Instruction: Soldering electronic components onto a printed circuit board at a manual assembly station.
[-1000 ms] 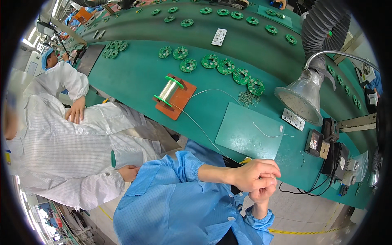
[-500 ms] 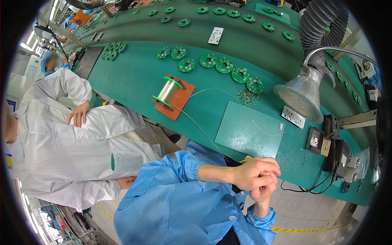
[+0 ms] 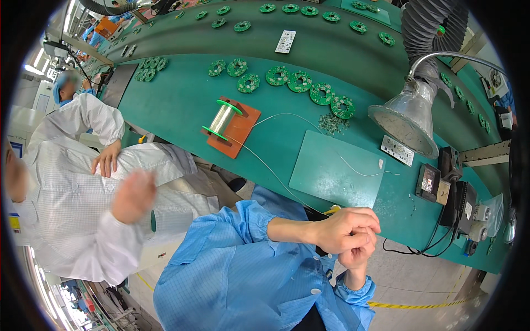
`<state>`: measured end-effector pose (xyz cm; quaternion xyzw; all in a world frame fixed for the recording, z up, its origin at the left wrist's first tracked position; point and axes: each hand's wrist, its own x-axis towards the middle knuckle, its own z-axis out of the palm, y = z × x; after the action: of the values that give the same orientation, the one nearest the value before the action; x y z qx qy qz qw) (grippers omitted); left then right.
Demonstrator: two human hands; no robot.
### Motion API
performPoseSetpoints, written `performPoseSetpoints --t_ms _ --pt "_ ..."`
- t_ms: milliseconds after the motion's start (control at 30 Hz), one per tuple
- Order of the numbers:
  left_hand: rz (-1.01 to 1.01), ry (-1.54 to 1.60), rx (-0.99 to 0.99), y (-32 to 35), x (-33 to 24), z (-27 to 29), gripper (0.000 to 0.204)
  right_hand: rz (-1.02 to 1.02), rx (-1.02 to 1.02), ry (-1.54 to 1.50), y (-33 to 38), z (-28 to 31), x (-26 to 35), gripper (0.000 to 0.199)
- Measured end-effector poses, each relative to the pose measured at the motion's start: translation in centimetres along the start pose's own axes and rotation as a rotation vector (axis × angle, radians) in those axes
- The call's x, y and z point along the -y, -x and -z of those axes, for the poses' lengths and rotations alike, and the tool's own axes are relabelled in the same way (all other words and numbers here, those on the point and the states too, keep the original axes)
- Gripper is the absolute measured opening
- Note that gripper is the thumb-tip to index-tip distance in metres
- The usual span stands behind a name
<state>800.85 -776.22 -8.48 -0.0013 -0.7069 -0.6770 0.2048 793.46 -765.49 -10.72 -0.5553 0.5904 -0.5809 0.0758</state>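
My left hand [image 3: 343, 227] and my right hand [image 3: 358, 255] are clasped together in front of the bench's near edge. Their fingers curl round one another, and no tool or part shows between them. Just beyond them lies a pale green mat [image 3: 334, 168] with small bright specks on it. A spool of silvery wire [image 3: 222, 120] with green flanges sits on a reddish-brown stand [image 3: 249, 122]. One strand of wire runs across to the mat, another down toward the table edge by my left wrist.
Ring-shaped green circuit boards [image 3: 300, 81] line the bench, beside a heap of tiny parts [image 3: 333, 124]. A metal fume hood [image 3: 406, 121] hangs at the right, above a white board [image 3: 397, 150] and near a black soldering station [image 3: 459, 207]. A person in a white coat [image 3: 88, 187] sits at my left.
The person in white has raised one hand from their lap, and it is blurred by motion. My clasped hands stay together. The whole view has shifted slightly.
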Motion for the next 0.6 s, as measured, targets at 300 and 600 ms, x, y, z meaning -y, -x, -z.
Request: performPoseSetpoints --t_ms 300,600 --pt "-0.035 0.018 0.012 0.13 0.42 0.21 0.028 -0.023 0.0 0.032 -0.29 -0.08 0.32 0.008" --pt "0.058 0.112 0.049 0.25 -0.22 0.48 0.023 -0.009 -0.025 -0.026 -0.08 -0.52 0.19 0.009"
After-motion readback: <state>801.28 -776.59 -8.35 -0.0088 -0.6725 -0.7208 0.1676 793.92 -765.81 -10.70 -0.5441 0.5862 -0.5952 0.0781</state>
